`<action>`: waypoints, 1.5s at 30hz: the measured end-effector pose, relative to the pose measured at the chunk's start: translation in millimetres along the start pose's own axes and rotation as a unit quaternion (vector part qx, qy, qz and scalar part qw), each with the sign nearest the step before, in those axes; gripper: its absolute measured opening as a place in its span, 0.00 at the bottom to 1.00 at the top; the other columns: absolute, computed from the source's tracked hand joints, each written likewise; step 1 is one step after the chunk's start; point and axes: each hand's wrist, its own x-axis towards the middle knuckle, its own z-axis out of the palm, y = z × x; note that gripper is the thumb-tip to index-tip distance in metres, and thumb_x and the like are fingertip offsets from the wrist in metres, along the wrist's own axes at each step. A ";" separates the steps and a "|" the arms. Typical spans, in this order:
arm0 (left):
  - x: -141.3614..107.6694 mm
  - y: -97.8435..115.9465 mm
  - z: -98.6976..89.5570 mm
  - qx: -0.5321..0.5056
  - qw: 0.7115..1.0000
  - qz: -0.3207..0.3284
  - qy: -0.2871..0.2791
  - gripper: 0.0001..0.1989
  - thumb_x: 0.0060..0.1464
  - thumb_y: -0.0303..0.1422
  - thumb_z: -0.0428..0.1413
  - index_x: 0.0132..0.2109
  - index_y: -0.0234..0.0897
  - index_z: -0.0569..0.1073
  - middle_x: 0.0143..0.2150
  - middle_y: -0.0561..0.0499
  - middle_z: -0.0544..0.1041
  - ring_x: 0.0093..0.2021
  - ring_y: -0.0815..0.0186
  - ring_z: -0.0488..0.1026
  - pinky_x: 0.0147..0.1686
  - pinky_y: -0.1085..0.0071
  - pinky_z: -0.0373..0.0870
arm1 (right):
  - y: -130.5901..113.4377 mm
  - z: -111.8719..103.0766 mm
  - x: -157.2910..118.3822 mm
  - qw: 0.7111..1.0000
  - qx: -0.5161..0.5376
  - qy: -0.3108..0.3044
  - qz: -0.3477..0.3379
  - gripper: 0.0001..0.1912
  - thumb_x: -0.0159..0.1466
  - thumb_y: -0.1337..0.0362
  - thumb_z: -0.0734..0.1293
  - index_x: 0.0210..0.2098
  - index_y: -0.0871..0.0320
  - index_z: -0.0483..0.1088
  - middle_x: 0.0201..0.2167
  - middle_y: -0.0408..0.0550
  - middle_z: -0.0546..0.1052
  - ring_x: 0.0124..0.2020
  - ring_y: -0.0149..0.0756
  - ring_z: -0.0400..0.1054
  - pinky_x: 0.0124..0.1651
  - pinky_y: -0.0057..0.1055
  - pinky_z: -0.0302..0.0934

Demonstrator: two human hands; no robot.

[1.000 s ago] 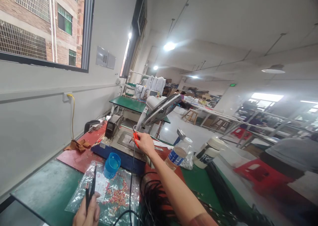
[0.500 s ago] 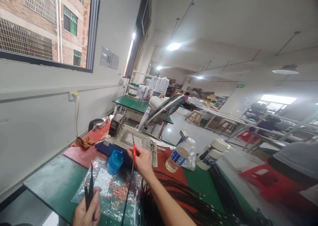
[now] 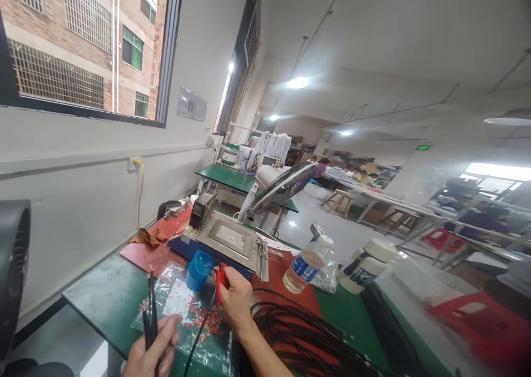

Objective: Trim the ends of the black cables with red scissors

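Observation:
My right hand (image 3: 235,302) grips a red-tipped black cable (image 3: 218,280) just right of a blue cup (image 3: 198,270), above a clear plastic bag (image 3: 188,316) strewn with small red pieces. The cable runs down toward the frame's bottom edge. My left hand (image 3: 152,352), low at the bottom edge, holds black tweezers (image 3: 150,305) upright over the bag's left side. Behind the cup sits a grey machine with a flat plate (image 3: 226,237) on a blue base.
A bundle of black cables (image 3: 307,338) lies right of my arm on the green bench (image 3: 99,294). A water bottle (image 3: 307,263), white containers (image 3: 365,263), a desk fan (image 3: 282,186) and a red mat (image 3: 145,252) stand behind. A black fan (image 3: 12,261) fills the left edge.
My right hand has pulled the red-tipped cable back from the machine plate toward me, down beside the blue cup. My view has swung left; the left hand stays with the tweezers.

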 end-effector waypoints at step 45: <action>-26.2 -13.7 16.0 -0.009 0.995 0.045 0.089 0.21 0.23 0.38 0.71 0.29 0.30 0.80 0.14 0.53 0.73 0.18 0.66 0.72 0.19 0.73 0.68 | -22.1 -32.6 -73.7 0.703 0.490 -0.471 0.209 0.32 0.57 0.38 0.59 0.29 0.65 0.72 0.15 0.39 0.60 0.15 0.21 0.53 0.17 0.19 0.47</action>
